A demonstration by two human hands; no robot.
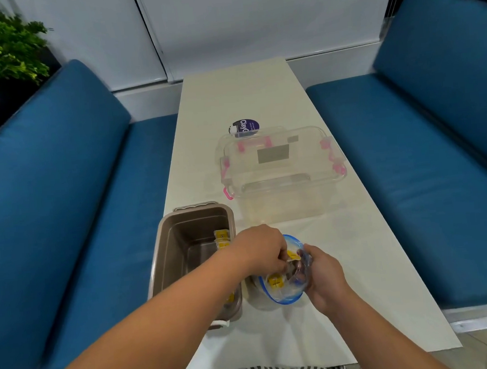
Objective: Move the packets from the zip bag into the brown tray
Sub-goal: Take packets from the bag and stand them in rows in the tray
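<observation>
A clear zip bag [286,293] with a blue rim stands open near the table's front, holding yellow-marked packets [274,281]. My right hand [324,277] grips the bag's right side and keeps its mouth open. My left hand [260,248] reaches into the mouth, fingers pinched on one packet [293,255] at the top. Just left of the bag sits the brown tray [167,266], with several packets [222,240] lying against its right wall; my left forearm crosses its near right corner and hides part of it.
A clear plastic box [282,172] with pink latches stands behind the bag on the white table [244,97]. A dark purple pouch [245,126] lies behind the box. Blue cushioned benches [62,198] flank the table on both sides.
</observation>
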